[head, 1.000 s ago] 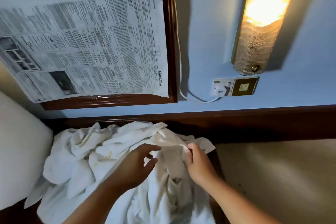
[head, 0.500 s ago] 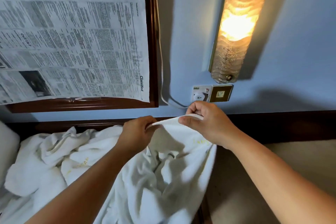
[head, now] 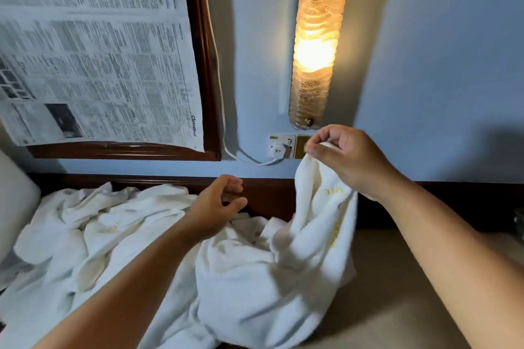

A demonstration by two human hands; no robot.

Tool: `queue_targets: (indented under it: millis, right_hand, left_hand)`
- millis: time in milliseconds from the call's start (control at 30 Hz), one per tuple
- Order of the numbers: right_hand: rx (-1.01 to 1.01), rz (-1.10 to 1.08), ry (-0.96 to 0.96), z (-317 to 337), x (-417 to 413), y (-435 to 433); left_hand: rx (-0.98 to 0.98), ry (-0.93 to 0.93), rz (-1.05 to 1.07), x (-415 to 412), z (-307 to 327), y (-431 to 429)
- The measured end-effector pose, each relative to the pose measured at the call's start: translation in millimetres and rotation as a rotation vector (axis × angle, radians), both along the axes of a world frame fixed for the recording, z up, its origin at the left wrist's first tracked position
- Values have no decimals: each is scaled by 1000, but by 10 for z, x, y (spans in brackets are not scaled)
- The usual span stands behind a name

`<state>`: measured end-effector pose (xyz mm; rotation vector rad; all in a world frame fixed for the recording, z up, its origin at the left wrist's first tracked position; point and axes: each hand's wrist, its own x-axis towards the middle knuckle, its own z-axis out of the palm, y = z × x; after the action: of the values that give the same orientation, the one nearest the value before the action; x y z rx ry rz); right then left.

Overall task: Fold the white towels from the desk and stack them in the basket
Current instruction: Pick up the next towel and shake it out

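Pinching one corner of a white towel (head: 309, 249), the right hand (head: 348, 159) is holding it up in front of the wall, thumb and fingers clenched tight on the cloth. Below that grip the towel is hanging in loose folds, faint yellow lettering showing on it just under the fingers, and its lower part is bunching against the tabletop (head: 397, 292). To the left of the grip and lower, the left hand (head: 218, 204) is hovering with fingers spread and curled, released, touching no cloth that I can make out. Beneath and to the left of that hand, a heap of white towels (head: 93, 235) is lying crumpled, reaching away to a pale cushion (head: 14, 207) at the far left edge. The held towel is running down into this heap, and I cannot tell where one ends and the other begins.

Just behind the right grip, a wall socket (head: 280, 146) with a white plug is sitting on the blue wall, its cord running up and to the left. Directly above the grip, a long glass wall lamp (head: 317, 42) is glowing amber. Well to the left of it, a newspaper (head: 93, 51) is hanging over a dark wooden frame (head: 204, 51).
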<state>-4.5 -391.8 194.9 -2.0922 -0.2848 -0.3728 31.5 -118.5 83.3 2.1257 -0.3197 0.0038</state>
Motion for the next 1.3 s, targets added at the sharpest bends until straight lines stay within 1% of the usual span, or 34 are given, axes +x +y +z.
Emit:
queue_targets:
  millis: [100,200,233,300,333,433,467,567,633,667,733,767,833,867,933,1000,1067,1167,1233,1300]
  right_hand:
    - [-43,160,36,-1,-195,19]
    - [-28,225,23,41,-390,-22]
    - [-27,235,8,66,-455,-46]
    - [-28,234,-18,122,-592,-120]
    - [-37,217,-22,155,-680,-187]
    - [-115,109,3,190,-922,-463]
    - [-145,52,25,168,-1003,-560]
    - [-195,-82,113,49,-1269,-751]
    - [-178,-94,160,-96,-1438,-802]
    - [-183,-94,167,-168,-1515,-806]
    - [-239,-154,189,-375,-1681,-820]
    - [-273,-185,228,-491,-1758,-804]
    - [-292,-208,345,-779,-1937,-712]
    - [-282,-183,386,-921,-2037,-635]
    - [-236,-95,383,-1179,-2250,-461]
    - [-117,-64,360,-1345,-2529,-323]
    - [15,-149,308,-1396,-2771,-316]
    - [132,-301,220,-1301,-2992,-501]
    - [196,-381,137,-1158,-3179,-672]
    - [293,-420,77,-979,-3483,-913]
  left_hand:
    - [-97,-50,-179,-353,163,-479]
    - [-202,-73,-342,-605,258,-801]
    - [-212,-67,-349,-673,284,-886]
    - [-157,-111,-310,-759,313,-1024]
    - [-110,-151,-263,-779,328,-1062]
    - [115,-357,-41,-753,337,-994]
    - [172,-371,-10,-742,331,-935]
    - [260,-219,-88,-812,277,-807]
    - [214,-243,-81,-926,252,-836]
    - [157,-289,-47,-1012,285,-868]
    - [26,-319,-25,-1230,356,-975]
    - [-12,-324,-57,-1343,373,-1029]
    - [-10,-317,-219,-1620,380,-1150]
    - [-3,-316,-307,-1766,378,-1214]
    - [14,-348,-417,-2018,360,-1333]
    - [59,-391,-480,-2218,351,-1415]
    - [84,-387,-475,-2373,359,-1467]
    - [75,-384,-323,-2478,366,-1514]
    - [51,-296,-281,-2582,349,-1594]
    - [15,-124,-357,-2793,319,-1838]
